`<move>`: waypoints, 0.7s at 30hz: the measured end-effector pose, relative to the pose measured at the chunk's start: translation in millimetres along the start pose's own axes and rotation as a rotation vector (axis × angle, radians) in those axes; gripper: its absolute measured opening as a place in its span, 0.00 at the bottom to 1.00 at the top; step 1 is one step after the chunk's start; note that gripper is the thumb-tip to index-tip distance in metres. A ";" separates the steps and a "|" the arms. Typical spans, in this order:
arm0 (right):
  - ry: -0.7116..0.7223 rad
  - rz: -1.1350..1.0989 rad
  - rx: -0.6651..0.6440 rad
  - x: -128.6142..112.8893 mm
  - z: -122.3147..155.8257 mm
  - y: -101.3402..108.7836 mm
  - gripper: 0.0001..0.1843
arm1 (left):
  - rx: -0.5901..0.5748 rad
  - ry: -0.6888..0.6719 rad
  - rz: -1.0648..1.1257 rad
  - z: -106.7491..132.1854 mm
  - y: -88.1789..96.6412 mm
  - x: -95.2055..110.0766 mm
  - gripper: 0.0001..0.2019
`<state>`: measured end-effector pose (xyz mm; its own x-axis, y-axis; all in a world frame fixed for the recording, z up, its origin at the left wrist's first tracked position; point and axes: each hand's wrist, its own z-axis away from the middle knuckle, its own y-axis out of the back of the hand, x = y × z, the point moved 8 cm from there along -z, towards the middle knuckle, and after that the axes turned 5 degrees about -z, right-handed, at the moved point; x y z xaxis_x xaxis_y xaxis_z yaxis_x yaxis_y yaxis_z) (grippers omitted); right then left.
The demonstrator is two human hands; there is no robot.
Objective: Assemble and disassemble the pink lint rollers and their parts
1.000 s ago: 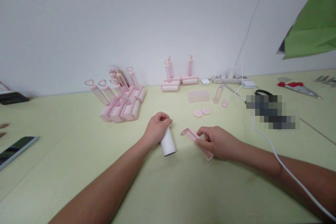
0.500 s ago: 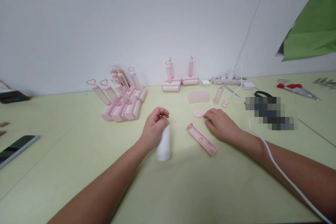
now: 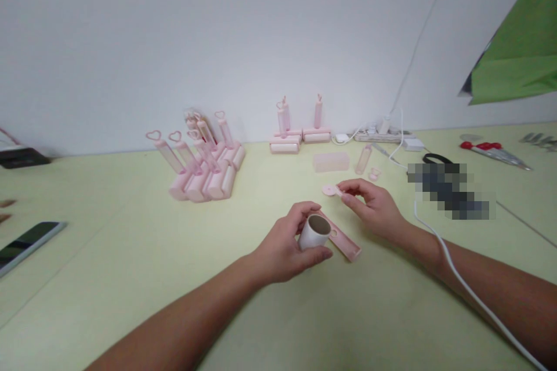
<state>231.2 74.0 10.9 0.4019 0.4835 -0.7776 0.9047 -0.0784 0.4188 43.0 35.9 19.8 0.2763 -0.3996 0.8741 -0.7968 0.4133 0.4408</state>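
Observation:
My left hand (image 3: 285, 246) is wrapped round a white lint roller refill roll (image 3: 312, 235), whose open end with its brown cardboard core faces up toward me. Behind the roll lies a long pink shell (image 3: 346, 242) with a round hole, partly covered by the roll. My right hand (image 3: 369, 203) pinches a small pale pink end cap (image 3: 339, 190) between thumb and fingers; the fingers hide part of it. Right beside it is a flat pink disc (image 3: 328, 190) with a centre hole. Farther back are a translucent pink cover (image 3: 331, 162), a clear pink handle (image 3: 362, 159) and a heart-shaped piece (image 3: 373, 174).
Several assembled pink lint rollers (image 3: 204, 182) stand at the left, others (image 3: 285, 145) by the wall. A power strip (image 3: 378, 135), red-handled scissors (image 3: 491, 148) and a phone (image 3: 30, 243) lie around. A white cable (image 3: 456, 269) passes over my right forearm.
My left hand has moved right with the roll and tipped its open end toward me. My right hand has lifted slightly, now with a small pink piece in its fingertips.

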 end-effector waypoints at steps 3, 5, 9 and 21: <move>0.079 -0.180 -0.062 -28.3 16.1 -9.5 0.10 | -0.031 0.053 0.041 1.2 -5.6 -7.3 0.33; 0.106 -0.237 -0.109 -41.6 25.2 -16.2 0.08 | -0.042 0.068 0.025 1.6 -8.3 -8.4 0.30; 0.041 -0.344 -0.133 -48.2 32.3 -23.9 0.09 | -0.040 0.071 0.044 1.5 -11.8 -6.5 0.30; 0.070 -0.339 -0.160 -46.1 30.7 -30.2 0.09 | -0.050 0.058 0.053 1.9 -14.3 -5.6 0.34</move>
<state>189.7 27.3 19.7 0.0678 0.5178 -0.8528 0.9489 0.2307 0.2155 51.9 30.6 8.3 0.2664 -0.3284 0.9062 -0.7838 0.4734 0.4020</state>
